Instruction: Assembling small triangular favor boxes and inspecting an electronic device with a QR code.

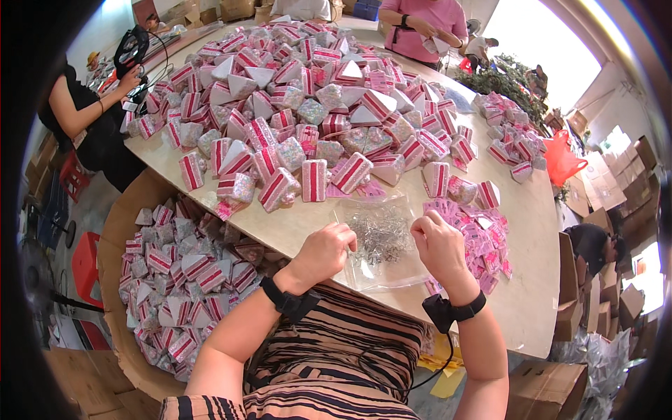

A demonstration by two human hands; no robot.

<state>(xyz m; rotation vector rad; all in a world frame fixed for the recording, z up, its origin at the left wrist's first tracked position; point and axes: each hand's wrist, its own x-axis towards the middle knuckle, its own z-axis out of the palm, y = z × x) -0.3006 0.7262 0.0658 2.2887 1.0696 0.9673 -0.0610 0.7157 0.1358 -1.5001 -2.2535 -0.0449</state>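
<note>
A clear plastic bag (371,274) lies flat at the near edge of the table, with a heap of small thin silvery metal pieces (381,234) inside or on it. At its left side, my left hand (325,253) is closed, fingertips pinching the bag's edge. My right hand (441,246) is closed too, gripping the opposite edge with bent fingers. Just beyond the bag are wedge-shaped cake-slice ornaments (314,180) in glittery white with pink bands. Beside my right hand spreads a pile of small pink tags (483,241).
A large mound of cake-slice ornaments (280,91) covers the far table (521,308). More fill a big cardboard box (115,294) at the left. A smaller heap (514,133) and a red plastic bag (562,159) are at the right. Other people stand around the table.
</note>
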